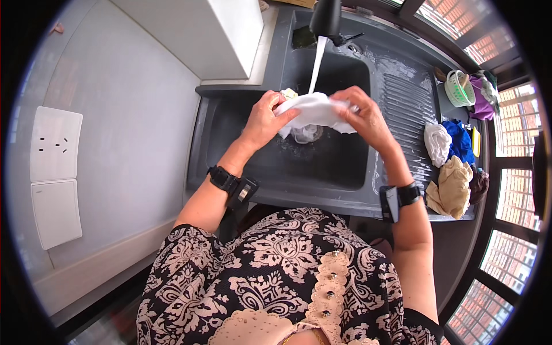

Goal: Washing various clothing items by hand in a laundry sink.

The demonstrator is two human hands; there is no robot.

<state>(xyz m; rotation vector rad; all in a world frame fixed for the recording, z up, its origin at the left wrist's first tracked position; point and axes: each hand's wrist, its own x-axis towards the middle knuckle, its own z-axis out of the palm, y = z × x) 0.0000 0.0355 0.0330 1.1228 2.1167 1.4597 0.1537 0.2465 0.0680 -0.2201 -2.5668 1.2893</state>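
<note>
A wet white cloth (317, 111) is stretched between my two hands over the dark grey sink basin (258, 172). My left hand (268, 116) grips its left end, thumb on top. At the other end my right hand (360, 113) pinches the fabric, slightly blurred. Water (318, 64) runs from the black faucet (326, 19) and meets the cloth's far edge. Below, another whitish wet piece of fabric (305, 134) lies at the bottom of the basin, partly hidden by the cloth. A small yellowish thing (289, 93) shows just beyond my left hand.
Right of the basin is a ribbed drainboard (405, 103). Along its far side lie a white cloth bundle (437, 144), a blue cloth (459, 140) and a beige cloth (453, 189). A white plastic basket (459, 88) stands behind them. A wall (129, 108) bounds the left.
</note>
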